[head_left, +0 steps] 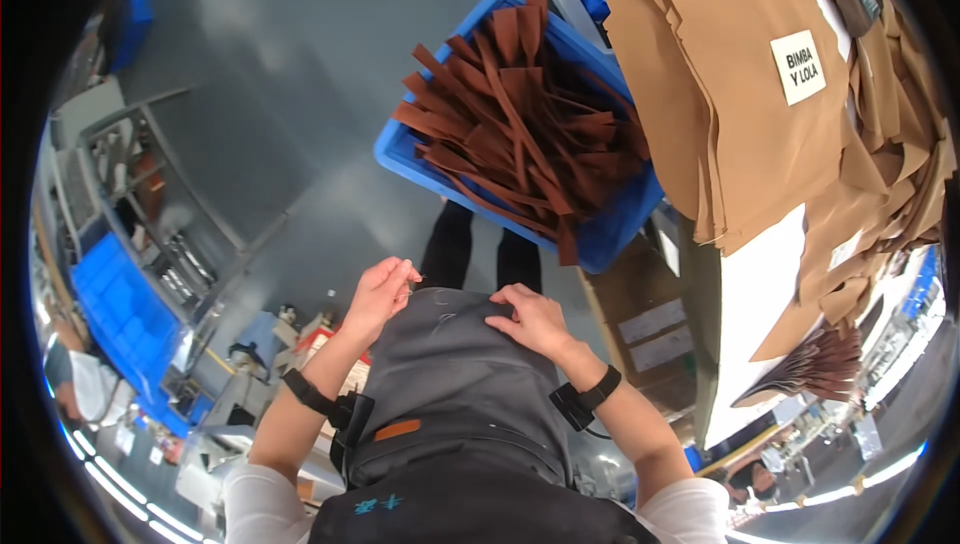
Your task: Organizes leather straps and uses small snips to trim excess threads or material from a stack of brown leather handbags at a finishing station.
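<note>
Pinching what looks like thread (404, 295) in your left hand (379, 290) | your right hand (534, 320) loosely spread, by apron (455, 384) | thread lies left of right hand, left nearer; axis unclear

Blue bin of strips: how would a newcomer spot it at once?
Find the tan sheets at the upper right. Left of them, ahead of the left hand and right hand, is the blue bin. Its heap of dark brown strips sets it apart from the blue shape at far left.
</note>
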Available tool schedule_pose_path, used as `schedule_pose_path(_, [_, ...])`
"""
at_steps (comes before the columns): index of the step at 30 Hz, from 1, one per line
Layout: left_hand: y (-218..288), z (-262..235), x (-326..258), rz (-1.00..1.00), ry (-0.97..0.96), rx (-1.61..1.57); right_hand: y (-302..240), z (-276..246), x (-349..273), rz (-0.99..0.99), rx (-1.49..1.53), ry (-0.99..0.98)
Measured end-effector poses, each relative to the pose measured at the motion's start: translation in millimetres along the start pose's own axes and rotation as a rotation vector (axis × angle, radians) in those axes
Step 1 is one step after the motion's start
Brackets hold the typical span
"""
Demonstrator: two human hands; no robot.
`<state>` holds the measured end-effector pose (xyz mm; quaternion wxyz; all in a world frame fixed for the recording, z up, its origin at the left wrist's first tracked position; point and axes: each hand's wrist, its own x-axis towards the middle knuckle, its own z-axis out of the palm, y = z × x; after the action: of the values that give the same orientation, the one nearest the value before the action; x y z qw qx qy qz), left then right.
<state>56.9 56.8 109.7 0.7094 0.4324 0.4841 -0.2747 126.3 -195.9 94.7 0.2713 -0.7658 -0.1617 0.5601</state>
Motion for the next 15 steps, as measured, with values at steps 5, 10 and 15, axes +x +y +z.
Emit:
schedule_pose_path(5, [-8.4,-24.0,-6.8,-0.052,0.063,0.242,-1.4,61.9,22.8,-0.301,-0.039,-0.143])
schedule_pose_path(10, [-33.9,-30.7,-8.2,-0.031,0.095,0.384,8.3,105.0,40.7,-0.127,0.011,-0.167])
schedule_pose_path(15, [-54.6,-10.3,-10.0,-0.038,0.051,0.47,68.6,85.5,26.0,-0.038,0.509,-0.019])
